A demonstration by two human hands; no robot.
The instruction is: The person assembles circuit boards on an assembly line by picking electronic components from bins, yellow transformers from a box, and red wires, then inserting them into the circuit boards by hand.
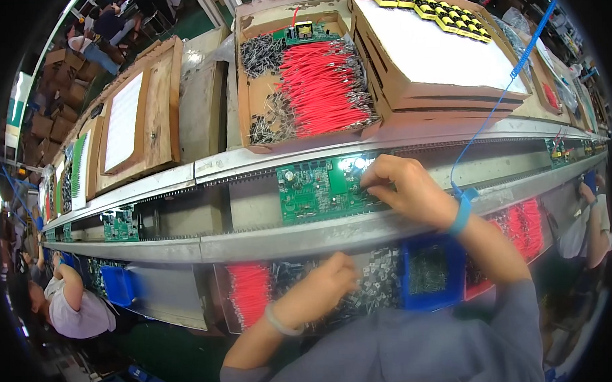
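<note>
A green circuit board (309,194) lies between the two rails of the conveyor in front of me. My right hand (410,191), a blue wrist strap (462,211) round its wrist, reaches over the near rail. Its fingers are pinched together at the board's right end; anything in them is hidden. Lower down, my left hand (328,286) hovers over a tray of small metallic parts (382,277), its fingers curled closed. What they hold, if anything, I cannot make out. Red wire leads (249,294) lie bundled left of these parts.
A blue bin (428,271) stands right of the parts. Beyond the conveyor sit a carton of red leads (323,89) and stacked cardboard trays topped with yellow-black components (448,17). A blue coiled cord (482,121) runs to my right wrist. Another person (77,300) works at left.
</note>
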